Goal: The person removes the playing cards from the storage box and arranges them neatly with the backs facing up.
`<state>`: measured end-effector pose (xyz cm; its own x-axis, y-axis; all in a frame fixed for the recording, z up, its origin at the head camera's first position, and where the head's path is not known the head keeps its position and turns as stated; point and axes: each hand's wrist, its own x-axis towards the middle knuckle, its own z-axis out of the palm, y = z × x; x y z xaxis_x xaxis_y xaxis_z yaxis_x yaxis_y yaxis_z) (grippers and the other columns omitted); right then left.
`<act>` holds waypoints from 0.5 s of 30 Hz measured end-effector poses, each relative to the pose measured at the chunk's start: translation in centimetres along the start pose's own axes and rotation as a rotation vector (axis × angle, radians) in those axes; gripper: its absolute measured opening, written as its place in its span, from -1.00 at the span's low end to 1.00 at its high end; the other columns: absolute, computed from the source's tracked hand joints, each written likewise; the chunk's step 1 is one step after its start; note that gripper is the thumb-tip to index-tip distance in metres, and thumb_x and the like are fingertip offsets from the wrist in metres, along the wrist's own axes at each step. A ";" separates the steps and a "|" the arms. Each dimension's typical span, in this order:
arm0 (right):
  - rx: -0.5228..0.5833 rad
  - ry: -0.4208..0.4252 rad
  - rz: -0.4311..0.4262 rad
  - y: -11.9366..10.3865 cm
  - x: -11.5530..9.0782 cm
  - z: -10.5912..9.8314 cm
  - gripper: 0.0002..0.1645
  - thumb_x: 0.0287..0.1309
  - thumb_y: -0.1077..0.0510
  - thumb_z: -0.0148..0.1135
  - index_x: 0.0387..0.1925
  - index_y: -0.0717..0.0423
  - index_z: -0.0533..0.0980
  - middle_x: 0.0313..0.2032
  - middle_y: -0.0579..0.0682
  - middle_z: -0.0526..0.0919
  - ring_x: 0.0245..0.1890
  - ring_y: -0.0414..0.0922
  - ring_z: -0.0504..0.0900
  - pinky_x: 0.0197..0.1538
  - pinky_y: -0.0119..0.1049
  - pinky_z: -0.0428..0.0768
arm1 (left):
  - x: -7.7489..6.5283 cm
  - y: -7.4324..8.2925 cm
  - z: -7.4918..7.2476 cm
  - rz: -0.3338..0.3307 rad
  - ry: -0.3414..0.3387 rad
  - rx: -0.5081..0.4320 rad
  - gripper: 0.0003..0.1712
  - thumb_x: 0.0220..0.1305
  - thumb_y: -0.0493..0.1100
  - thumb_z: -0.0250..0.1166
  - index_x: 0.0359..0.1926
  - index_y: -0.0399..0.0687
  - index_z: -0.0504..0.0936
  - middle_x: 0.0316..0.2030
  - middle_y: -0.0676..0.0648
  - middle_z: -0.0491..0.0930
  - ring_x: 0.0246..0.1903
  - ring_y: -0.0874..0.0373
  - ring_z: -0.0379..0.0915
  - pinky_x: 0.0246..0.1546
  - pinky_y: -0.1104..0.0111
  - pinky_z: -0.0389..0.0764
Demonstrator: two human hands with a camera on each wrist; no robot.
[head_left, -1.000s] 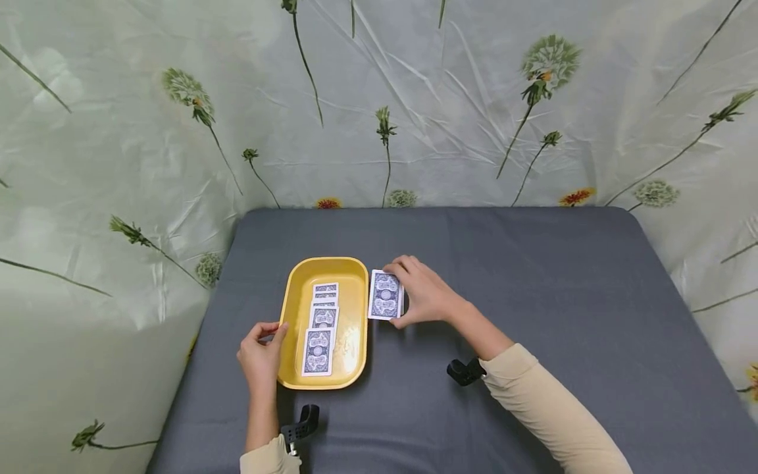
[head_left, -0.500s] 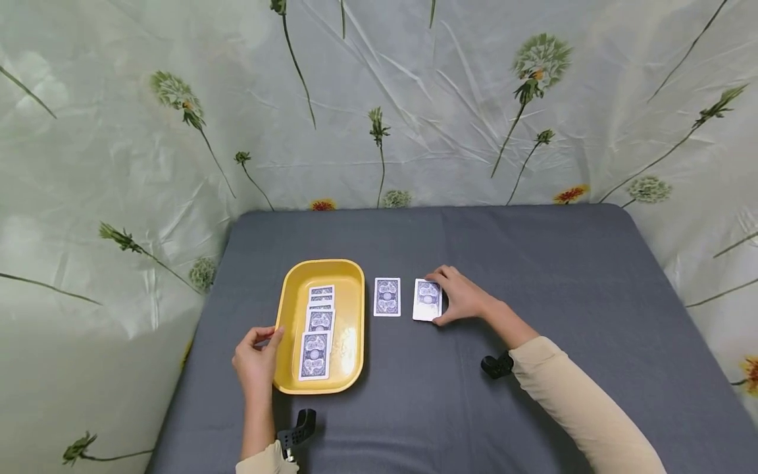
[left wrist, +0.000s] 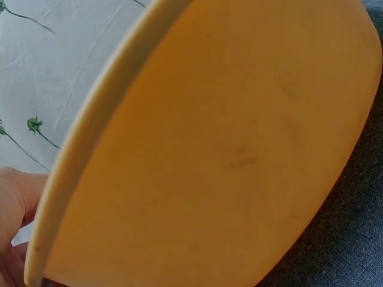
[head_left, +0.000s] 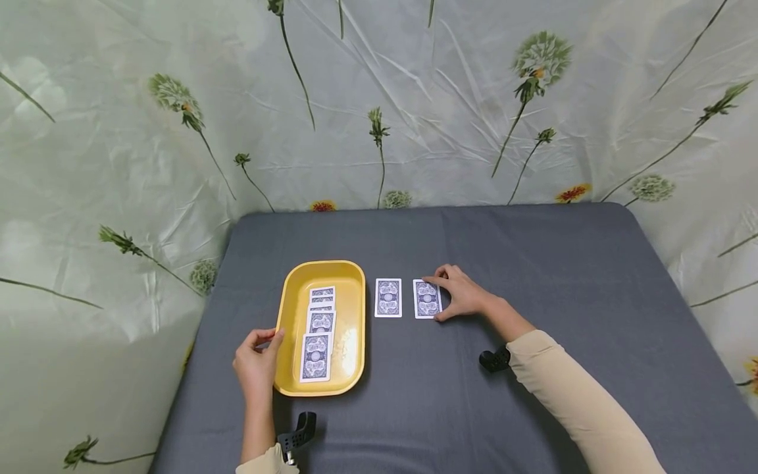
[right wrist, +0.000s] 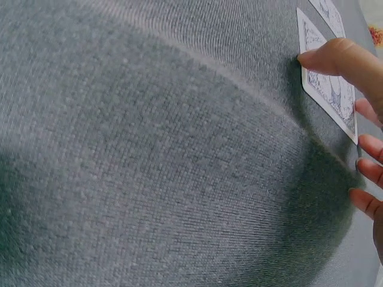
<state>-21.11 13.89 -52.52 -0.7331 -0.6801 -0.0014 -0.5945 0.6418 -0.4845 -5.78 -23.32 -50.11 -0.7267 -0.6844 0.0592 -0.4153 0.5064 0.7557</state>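
Observation:
A yellow tray (head_left: 355, 368) lies on the grey-covered table, several blue-backed playing cards (head_left: 316, 355) overlapping in a column inside it. My left hand (head_left: 256, 362) pinches the tray's left rim; the left wrist view is mostly filled by the tray's outer wall (left wrist: 209, 155). To the right of the tray, one playing card (head_left: 388, 297) lies face down, untouched. Beside it, my right hand (head_left: 458, 293) holds another face-down playing card (head_left: 426, 301) by its top and bottom edges, thumb (right wrist: 335, 58) at the near end. Whether that card is single or a stack cannot be told.
Grey cloth (head_left: 551, 276) covers the table and stretches out to the right of the hands. A flower-printed curtain (head_left: 450, 105) stands along the back and left. Black wrist-camera mounts (head_left: 494, 359) hang under both wrists.
My right hand has moved right, leaving one card beside the tray, and its held card now lies flat on the cloth. My left hand has stayed on the tray rim.

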 end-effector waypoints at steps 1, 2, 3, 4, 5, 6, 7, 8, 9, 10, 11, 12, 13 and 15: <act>-0.004 0.001 -0.003 0.0 0.0 0.0 0.01 -0.42 -0.13 0.50 0.19 0.09 0.40 -0.08 0.09 0.34 -0.14 -0.01 0.26 -0.06 -0.11 0.28 | 0.0 0.0 0.0 0.000 0.000 -0.001 -0.76 0.08 -0.08 0.37 -0.35 -0.18 0.66 -0.38 -0.18 0.64 -0.57 0.17 0.33 -0.56 0.44 0.31; -0.007 0.004 -0.008 -0.1 0.0 0.0 0.01 -0.42 -0.13 0.50 0.19 0.10 0.40 -0.09 0.10 0.34 -0.14 -0.01 0.26 -0.07 -0.11 0.28 | 0.0 0.0 0.0 0.004 0.001 -0.002 -0.76 0.08 -0.08 0.37 -0.35 -0.18 0.66 -0.38 -0.18 0.64 -0.58 0.18 0.32 -0.56 0.44 0.31; -0.010 0.006 -0.011 -0.1 -0.1 -0.1 0.01 -0.42 -0.13 0.50 0.19 0.11 0.39 -0.09 0.10 0.33 -0.15 -0.01 0.26 -0.08 -0.12 0.27 | -0.1 0.0 0.0 0.006 0.001 -0.002 -0.76 0.08 -0.09 0.37 -0.35 -0.19 0.66 -0.38 -0.18 0.64 -0.58 0.17 0.32 -0.56 0.44 0.31; -0.017 0.010 -0.015 -0.1 -0.1 0.0 0.00 -0.41 -0.13 0.50 0.19 0.12 0.39 -0.09 0.10 0.33 -0.16 -0.01 0.26 -0.09 -0.12 0.27 | -0.1 0.0 0.0 0.008 0.002 -0.003 -0.76 0.08 -0.09 0.37 -0.35 -0.19 0.66 -0.39 -0.18 0.63 -0.58 0.17 0.32 -0.56 0.44 0.31; -0.017 0.013 -0.015 -0.2 -0.1 0.0 0.01 -0.41 -0.13 0.50 0.19 0.12 0.39 -0.09 0.11 0.33 -0.15 -0.01 0.26 -0.09 -0.13 0.27 | -0.1 0.0 0.0 0.013 0.005 -0.002 -0.77 0.08 -0.09 0.37 -0.35 -0.20 0.66 -0.39 -0.18 0.63 -0.58 0.17 0.32 -0.55 0.44 0.31; -0.020 0.015 -0.016 -0.2 -0.1 0.0 0.00 -0.39 -0.13 0.49 0.19 0.12 0.39 -0.08 0.11 0.33 -0.16 -0.01 0.25 -0.10 -0.13 0.27 | -0.1 0.1 0.0 0.017 0.007 -0.001 -0.77 0.08 -0.10 0.37 -0.35 -0.20 0.66 -0.39 -0.18 0.63 -0.58 0.16 0.33 -0.55 0.44 0.31; -0.022 0.017 -0.015 -0.2 -0.1 0.0 0.00 -0.38 -0.14 0.49 0.20 0.12 0.38 -0.08 0.12 0.33 -0.15 0.00 0.25 -0.10 -0.13 0.26 | -0.1 0.1 0.0 0.019 0.008 -0.001 -0.77 0.08 -0.10 0.37 -0.35 -0.21 0.66 -0.39 -0.18 0.63 -0.58 0.16 0.33 -0.55 0.44 0.31; -0.017 0.015 -0.010 -0.2 -0.1 0.1 0.00 -0.37 -0.14 0.49 0.20 0.12 0.38 -0.07 0.12 0.32 -0.15 0.00 0.25 -0.10 -0.13 0.26 | -0.1 0.1 0.0 0.019 0.009 -0.002 -0.77 0.08 -0.10 0.37 -0.35 -0.21 0.66 -0.39 -0.19 0.63 -0.58 0.16 0.33 -0.55 0.45 0.31; -0.014 0.012 -0.002 -0.1 -0.1 0.1 0.00 -0.35 -0.14 0.48 0.21 0.11 0.37 -0.07 0.12 0.32 -0.14 0.00 0.24 -0.10 -0.13 0.25 | -0.1 0.1 0.0 0.018 0.009 -0.003 -0.76 0.08 -0.10 0.37 -0.35 -0.21 0.66 -0.39 -0.19 0.63 -0.58 0.16 0.33 -0.56 0.45 0.31; -0.011 0.009 0.005 -0.2 -0.2 0.1 0.00 -0.34 -0.15 0.48 0.22 0.10 0.36 -0.06 0.12 0.32 -0.14 0.00 0.24 -0.09 -0.13 0.25 | -0.1 0.1 0.1 0.017 0.007 -0.004 -0.76 0.08 -0.10 0.37 -0.35 -0.21 0.66 -0.39 -0.19 0.63 -0.58 0.16 0.33 -0.56 0.45 0.31; -0.004 0.004 0.015 -0.2 -0.2 0.0 0.01 -0.34 -0.15 0.48 0.23 0.10 0.35 -0.05 0.12 0.31 -0.12 0.00 0.24 -0.08 -0.12 0.24 | -0.1 0.1 0.1 0.013 0.006 -0.005 -0.76 0.08 -0.10 0.37 -0.34 -0.21 0.65 -0.38 -0.19 0.63 -0.58 0.16 0.33 -0.56 0.46 0.32; -0.004 0.000 0.022 -0.2 -0.2 0.1 0.01 -0.33 -0.15 0.47 0.23 0.09 0.35 -0.04 0.12 0.31 -0.12 0.01 0.24 -0.07 -0.12 0.25 | 0.0 0.1 0.1 0.009 0.004 -0.006 -0.76 0.08 -0.10 0.37 -0.34 -0.21 0.65 -0.38 -0.19 0.63 -0.58 0.16 0.33 -0.57 0.46 0.32; -0.005 -0.001 0.028 -0.2 -0.2 0.1 0.03 -0.34 -0.16 0.47 0.24 0.09 0.33 -0.03 0.13 0.31 -0.10 0.01 0.24 -0.05 -0.10 0.25 | 0.0 0.1 0.1 0.005 0.003 -0.008 -0.76 0.08 -0.10 0.37 -0.34 -0.21 0.65 -0.38 -0.19 0.63 -0.58 0.16 0.33 -0.57 0.46 0.32; -0.014 0.004 0.037 -0.1 -0.2 0.1 0.07 -0.37 -0.19 0.46 0.25 0.10 0.31 -0.01 0.14 0.31 -0.07 0.03 0.26 0.00 -0.06 0.27 | 0.0 0.0 0.1 0.001 0.000 -0.009 -0.76 0.09 -0.10 0.37 -0.35 -0.21 0.65 -0.37 -0.19 0.63 -0.58 0.16 0.33 -0.57 0.46 0.32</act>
<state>-20.84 13.92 -52.57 -0.7561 -0.6543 -0.0151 -0.5716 0.6714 -0.4716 -5.84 -23.23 -50.16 -0.7272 -0.6838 0.0598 -0.4099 0.5025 0.7612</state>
